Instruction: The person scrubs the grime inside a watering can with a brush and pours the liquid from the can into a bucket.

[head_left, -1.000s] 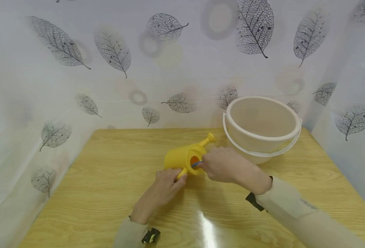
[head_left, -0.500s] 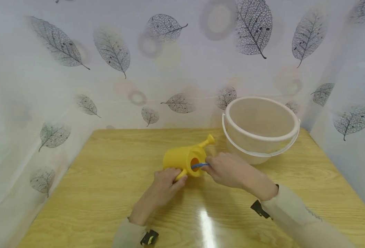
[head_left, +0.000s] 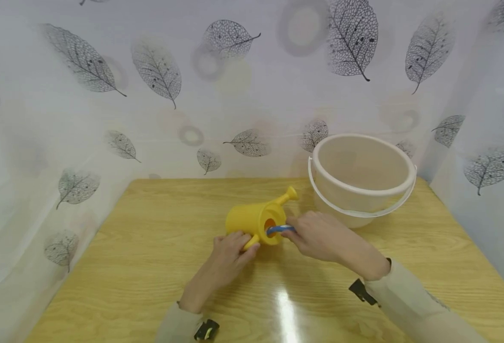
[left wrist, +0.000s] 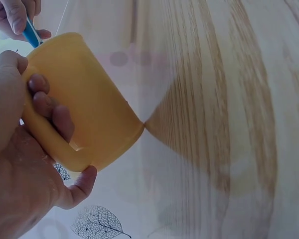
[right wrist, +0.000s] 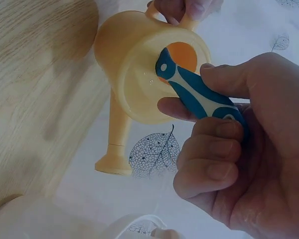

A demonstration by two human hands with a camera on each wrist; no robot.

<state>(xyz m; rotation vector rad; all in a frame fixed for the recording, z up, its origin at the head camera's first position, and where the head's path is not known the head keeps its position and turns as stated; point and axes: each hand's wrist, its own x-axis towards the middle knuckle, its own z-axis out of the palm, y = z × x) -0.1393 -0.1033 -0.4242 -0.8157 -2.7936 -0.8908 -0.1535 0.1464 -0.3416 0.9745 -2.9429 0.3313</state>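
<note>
A yellow watering can (head_left: 244, 218) lies on its side on the wooden table, its round opening facing right and its spout pointing back right. My left hand (head_left: 223, 259) grips the can's handle, fingers wrapped round it in the left wrist view. In my right hand (head_left: 322, 236) is a slim blue and white plastic tool (right wrist: 192, 92), pinched by thumb and index finger with the other fingers curled in. The tool's rounded end, which has a small hole, lies at the can's opening. Its other end is hidden in my palm.
A large whitish bucket (head_left: 363, 192) with a white bail handle stands at the table's back right, just behind my right hand. A leaf-patterned curtain (head_left: 149, 133) closes off the back and both sides of the wooden table (head_left: 162, 205).
My right hand has drawn back a little to the right and down from the can's opening, and more of the blue tool shows. The left hand and watering can stay nearly still.
</note>
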